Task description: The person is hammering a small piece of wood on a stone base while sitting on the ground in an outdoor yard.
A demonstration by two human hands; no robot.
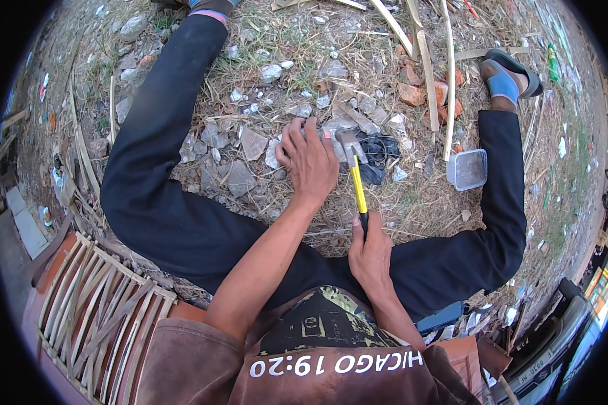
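My right hand [371,251] is wrapped around the black grip of a hammer [358,189] with a yellow handle. The hammer's metal head points away from me and is low over the ground, just right of my left thumb. My left hand [311,165] reaches down between my legs, fingers bent toward the stony ground. Whatever lies under those fingers is hidden by the hand. Beside the hammer head sits a crumpled dark plastic bag [380,150]. Flat grey stones [239,179] lie to the left of my left hand.
A clear plastic tub [467,169] stands against my right leg. Broken red bricks [412,94] and long wooden strips [425,71] lie ahead on the right. A slatted wooden piece [105,317] is at the lower left, and a motor vehicle [550,354] at the lower right.
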